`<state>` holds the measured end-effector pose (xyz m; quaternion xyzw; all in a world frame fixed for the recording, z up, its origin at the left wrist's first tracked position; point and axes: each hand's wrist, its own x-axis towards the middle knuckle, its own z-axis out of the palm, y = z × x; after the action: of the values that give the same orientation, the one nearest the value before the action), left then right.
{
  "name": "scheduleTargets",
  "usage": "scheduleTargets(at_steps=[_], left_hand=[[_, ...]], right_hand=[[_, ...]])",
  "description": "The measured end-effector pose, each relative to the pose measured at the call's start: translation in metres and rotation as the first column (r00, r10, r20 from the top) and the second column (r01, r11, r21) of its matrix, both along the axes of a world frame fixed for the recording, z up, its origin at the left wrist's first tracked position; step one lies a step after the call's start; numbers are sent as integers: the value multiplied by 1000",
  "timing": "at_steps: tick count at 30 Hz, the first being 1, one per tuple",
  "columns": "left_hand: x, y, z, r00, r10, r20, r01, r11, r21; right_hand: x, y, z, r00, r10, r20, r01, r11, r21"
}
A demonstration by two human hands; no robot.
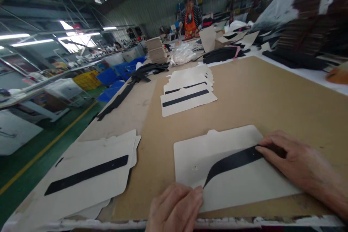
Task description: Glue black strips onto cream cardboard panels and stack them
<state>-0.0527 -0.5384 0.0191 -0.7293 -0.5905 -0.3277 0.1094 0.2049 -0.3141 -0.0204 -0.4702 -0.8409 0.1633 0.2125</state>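
Note:
A black strip (227, 165) is stretched over a pale cut panel (236, 188) with rounded corners and a small tab on its far edge. My left hand (176, 206) pinches the strip's near-left end, which curls up off the panel. The strip's other end is between the thumb and forefinger of my right hand (296, 163), close to the panel's right side. A small hole or mark shows on the panel left of the strip. To the left lies a stack of similar panels (108, 181), the top one bearing a flat black strip (87, 174).
Farther back, a fanned row of panels (187, 98) lies on the brown board (272, 105). Black strips (116, 101) lie along the table's left edge. A co-worker in an orange apron (191, 25) stands at the far end, near stacked card pieces (157, 50) and a plastic bag (183, 53).

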Motion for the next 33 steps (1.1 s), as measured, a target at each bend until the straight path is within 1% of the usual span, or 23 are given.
scheduleTargets(at_steps=[2, 3, 5, 7, 10, 12, 15, 19, 24, 28, 30, 33], left_hand=[[-2, 3, -1, 981, 156, 116, -147, 986, -80], [-4, 6, -2, 953, 242, 183, -219, 966, -138], [-7, 13, -5, 875, 379, 300, -311, 917, -250], [-9, 20, -7, 804, 460, 377, -341, 876, -341], [-11, 28, -7, 722, 532, 442, -334, 828, -451], [-12, 32, -4, 689, 560, 461, -316, 803, -505], [-13, 35, 0, 668, 583, 462, -296, 778, -554], [-13, 37, 3, 660, 602, 449, -284, 753, -593], [-14, 40, 2, 672, 587, 452, -255, 756, -603], [-15, 42, 3, 680, 593, 430, -260, 745, -615], [-15, 42, 4, 687, 597, 415, -265, 738, -621], [-15, 41, 5, 729, 581, 361, -289, 740, -607]], right_hand=[[0, 0, 1, 1000, -10, 7, 10, 1000, -13], [0, 0, 2, 1000, -13, 7, 13, 1000, -13], [1, 0, 2, 1000, -14, 6, 14, 1000, -8], [2, 0, 1, 1000, -19, 1, 19, 1000, 8], [2, 1, -1, 1000, -19, 2, 19, 999, 34], [2, 1, -2, 1000, -18, -2, 18, 998, 53], [4, 4, -3, 1000, -22, 5, 22, 997, 73], [9, 9, -5, 995, 15, 94, -17, 1000, 24], [9, 11, -7, 996, 27, 86, -32, 998, 53], [7, 9, -3, 994, 42, 101, -44, 999, 27], [5, 6, -1, 997, 27, 78, -29, 999, 26], [3, 2, 0, 1000, 6, 31, -7, 999, 51]])
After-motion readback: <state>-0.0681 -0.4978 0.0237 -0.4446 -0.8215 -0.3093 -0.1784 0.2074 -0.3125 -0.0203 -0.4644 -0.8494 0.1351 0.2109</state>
